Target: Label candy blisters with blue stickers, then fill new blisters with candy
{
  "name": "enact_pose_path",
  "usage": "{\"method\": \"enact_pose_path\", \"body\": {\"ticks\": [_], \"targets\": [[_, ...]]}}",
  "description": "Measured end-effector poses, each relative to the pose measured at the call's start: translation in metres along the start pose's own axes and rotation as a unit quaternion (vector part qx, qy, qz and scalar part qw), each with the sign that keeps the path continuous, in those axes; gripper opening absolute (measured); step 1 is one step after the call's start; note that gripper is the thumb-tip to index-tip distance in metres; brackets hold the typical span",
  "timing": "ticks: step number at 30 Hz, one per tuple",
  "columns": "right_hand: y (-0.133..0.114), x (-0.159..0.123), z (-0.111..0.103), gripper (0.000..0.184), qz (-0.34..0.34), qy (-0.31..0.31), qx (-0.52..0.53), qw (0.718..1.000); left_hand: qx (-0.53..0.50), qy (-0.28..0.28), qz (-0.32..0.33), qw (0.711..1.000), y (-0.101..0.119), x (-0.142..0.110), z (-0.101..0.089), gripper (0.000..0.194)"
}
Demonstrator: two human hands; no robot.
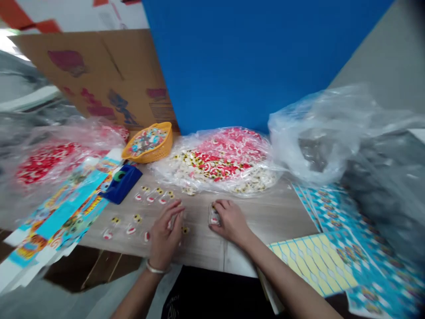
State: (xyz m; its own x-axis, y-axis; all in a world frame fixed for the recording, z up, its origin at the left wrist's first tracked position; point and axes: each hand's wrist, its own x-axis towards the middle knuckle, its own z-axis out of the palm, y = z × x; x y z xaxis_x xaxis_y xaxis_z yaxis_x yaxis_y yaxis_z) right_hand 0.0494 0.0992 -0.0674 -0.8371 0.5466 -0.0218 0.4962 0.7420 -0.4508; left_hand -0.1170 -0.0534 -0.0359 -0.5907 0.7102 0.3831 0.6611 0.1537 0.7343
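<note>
My right hand (230, 223) is on the table, its thumb and fingers closed round the sides of a small clear packet (214, 215) with a red-and-white piece inside. My left hand (166, 235) is to the left, above the rows of packets. Its fingers are bent toward the thumb, and a whitish bit shows between them, too blurred to name. Similar packets with yellow-and-black and red-and-white pieces, such as one clear packet (131, 229), lie in two rows beside and partly under my left hand.
Behind the hands lies a clear plastic bag (219, 161) of loose small pieces. Left of it are an orange basket (149, 153), a blue tape dispenser (122, 184) and printed card strips (71, 199). Printed teal sheets (348, 235) and a yellow patterned sheet (312, 261) lie right. A blue panel (249, 62) stands behind.
</note>
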Motion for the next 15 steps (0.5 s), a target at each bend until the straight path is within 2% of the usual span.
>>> {"method": "enact_pose_path", "body": {"ticks": [4,7,10,12,14,15], "targets": [[0.013,-0.062,-0.009,0.062,0.076,0.005,-0.015,0.997,-0.052,-0.084,-0.046,0.994,0.017,-0.032,0.021,0.017],[0.018,-0.09,-0.017,0.066,0.12,0.024,-0.013,0.992,-0.104,-0.165,-0.039,0.98,0.042,-0.041,0.05,0.021],[0.029,-0.117,-0.035,0.064,0.13,0.069,-0.001,0.989,-0.131,-0.238,0.015,0.962,0.075,-0.042,0.089,0.026],[0.04,-0.147,-0.048,0.049,0.165,0.124,-0.004,0.978,-0.125,-0.301,0.061,0.943,0.1,-0.04,0.121,0.026],[0.054,-0.187,-0.055,0.031,0.256,0.185,-0.015,0.949,-0.112,-0.375,0.098,0.915,0.124,-0.04,0.157,0.026],[0.061,-0.209,-0.055,0.029,0.328,0.211,-0.018,0.921,-0.109,-0.406,0.104,0.901,0.137,-0.04,0.176,0.026]]}}
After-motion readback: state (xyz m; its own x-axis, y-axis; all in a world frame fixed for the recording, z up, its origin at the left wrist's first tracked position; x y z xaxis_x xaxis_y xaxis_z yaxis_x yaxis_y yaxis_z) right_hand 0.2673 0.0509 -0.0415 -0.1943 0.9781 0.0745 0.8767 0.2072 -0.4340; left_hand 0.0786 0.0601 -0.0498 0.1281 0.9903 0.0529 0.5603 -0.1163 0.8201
